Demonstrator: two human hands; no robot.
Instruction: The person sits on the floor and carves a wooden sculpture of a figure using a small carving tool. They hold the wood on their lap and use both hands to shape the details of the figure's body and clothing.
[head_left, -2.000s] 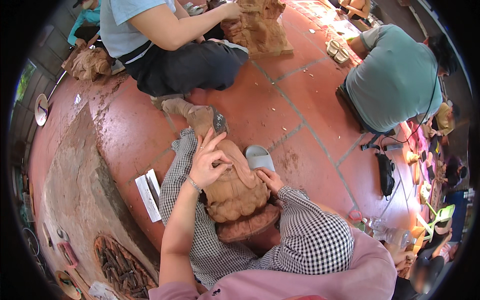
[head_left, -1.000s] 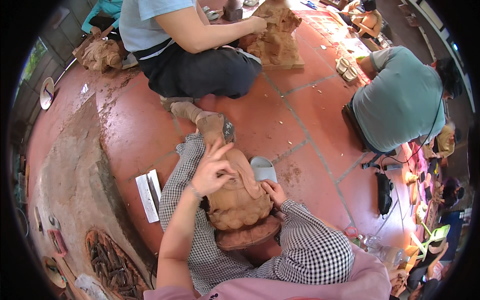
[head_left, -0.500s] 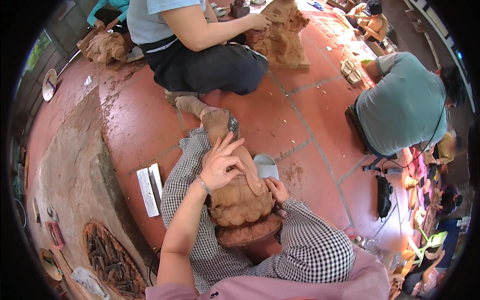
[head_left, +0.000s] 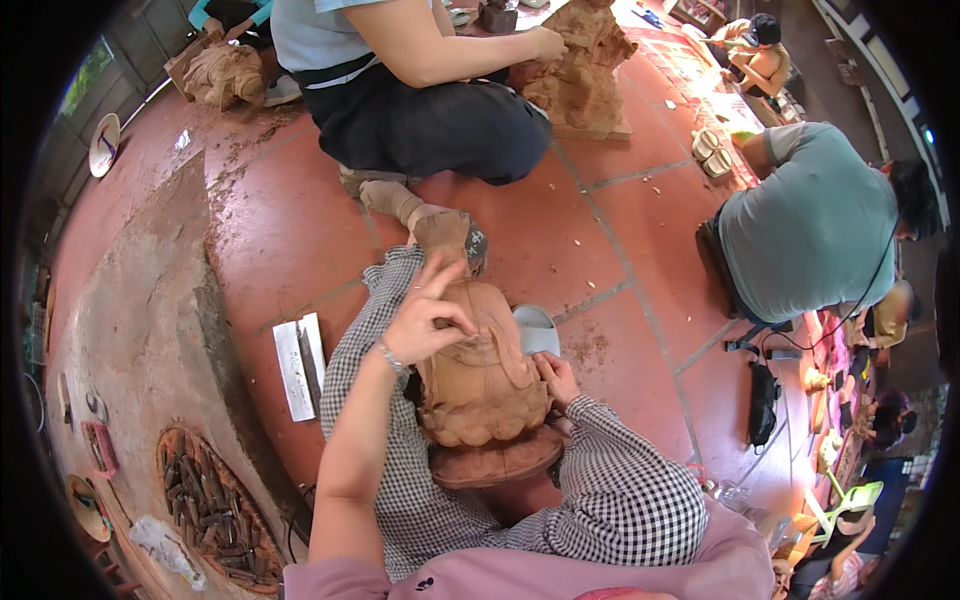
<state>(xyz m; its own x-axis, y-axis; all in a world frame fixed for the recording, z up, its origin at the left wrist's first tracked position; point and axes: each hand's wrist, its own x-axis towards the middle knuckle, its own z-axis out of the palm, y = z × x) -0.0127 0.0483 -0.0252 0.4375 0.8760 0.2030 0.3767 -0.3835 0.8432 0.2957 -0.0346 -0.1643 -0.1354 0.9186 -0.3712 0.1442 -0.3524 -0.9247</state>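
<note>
A reddish-brown wood carving with draped folds and a petalled base sits between my legs, in checkered trousers. My left hand is over its upper left part. Thumb and forefinger are pinched and the other fingers raised; anything in the pinch is too small to make out. My right hand grips the carving's right edge, with the fingers partly hidden. Past my left hand, a brown wooden piece lies near a co-worker's foot.
A pale slab at left bears a tray of carving tools. White paper lies on the red tiles by my left leg. Co-workers sit ahead and at right; one touches another carving. A grey slipper lies beyond my right hand.
My left hand has shifted slightly up and to the left over the carving, still pinched. My right hand keeps its hold. The whole view has turned a little.
</note>
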